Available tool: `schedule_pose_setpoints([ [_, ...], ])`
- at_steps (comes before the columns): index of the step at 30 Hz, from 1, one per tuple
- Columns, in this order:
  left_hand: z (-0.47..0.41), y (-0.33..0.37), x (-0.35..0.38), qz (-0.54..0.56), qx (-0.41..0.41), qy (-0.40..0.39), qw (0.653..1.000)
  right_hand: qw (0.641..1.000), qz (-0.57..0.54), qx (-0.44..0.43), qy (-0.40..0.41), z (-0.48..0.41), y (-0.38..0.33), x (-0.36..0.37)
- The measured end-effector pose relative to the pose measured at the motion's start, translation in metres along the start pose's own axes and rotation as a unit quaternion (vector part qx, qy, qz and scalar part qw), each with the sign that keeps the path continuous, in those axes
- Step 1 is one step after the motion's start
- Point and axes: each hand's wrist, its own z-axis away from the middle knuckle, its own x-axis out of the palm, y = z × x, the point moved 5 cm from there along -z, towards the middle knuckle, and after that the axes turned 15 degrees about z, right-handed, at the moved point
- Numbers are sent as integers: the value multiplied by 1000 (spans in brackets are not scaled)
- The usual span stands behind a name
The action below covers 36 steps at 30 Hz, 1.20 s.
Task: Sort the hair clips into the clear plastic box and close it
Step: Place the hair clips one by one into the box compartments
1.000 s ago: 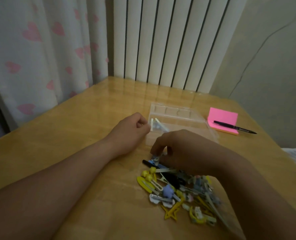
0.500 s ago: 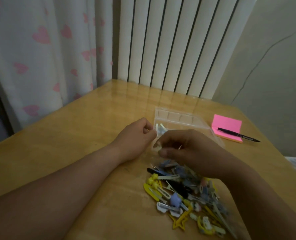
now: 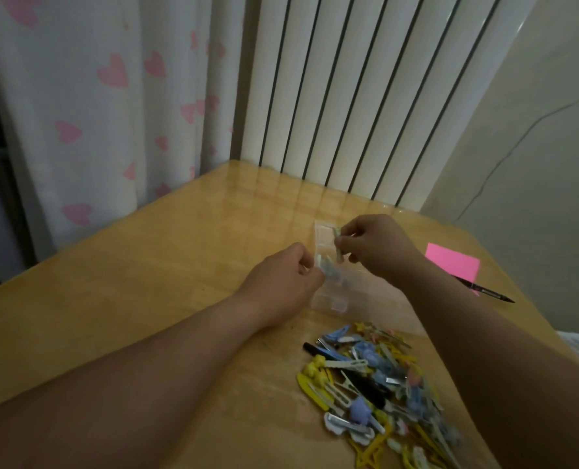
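Observation:
A clear plastic box point(image 3: 335, 301) with small compartments lies open on the wooden table. My left hand point(image 3: 283, 282) grips its left edge, fingers curled. My right hand point(image 3: 372, 247) hovers over the far part of the box, pinching a pale green hair clip point(image 3: 338, 247) between thumb and fingers. A few pale clips point(image 3: 330, 269) lie inside the box near my left hand. A heap of hair clips point(image 3: 379, 384) in yellow, blue, black and white lies on the table in front of the box, by my right forearm.
A pink sticky-note pad point(image 3: 454, 264) and a black pen point(image 3: 484, 291) lie right of the box. White radiator ribs point(image 3: 349, 96) and a heart-print curtain point(image 3: 95, 96) stand behind the table. The table's right edge runs close to the clip heap.
My right hand rose from the clip heap with a pale green clip and moved out over the far part of the box. My left hand stayed on the box edge.

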Motion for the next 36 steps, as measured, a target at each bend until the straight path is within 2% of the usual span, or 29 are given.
schedule_pose_setpoints([
  [9,0,1,0,0,-8,-3,1000,994,80,12,-70,-10,-13,26],
  [17,1,3,-1,-4,-3,5,1000,993,72,44,-78,-10,-4,27],
  [23,1,3,-1,4,1,4,1000,999,28,38,2,-1,9,17],
  [31,2,4,-1,4,0,5,1000,988,-22,-55,145,68,20,-27],
  [33,3,5,-1,2,3,7,1000,989,-35,-102,104,88,15,-32],
  [36,3,6,-2,6,9,10,1000,985,21,-168,-33,105,2,-28],
])
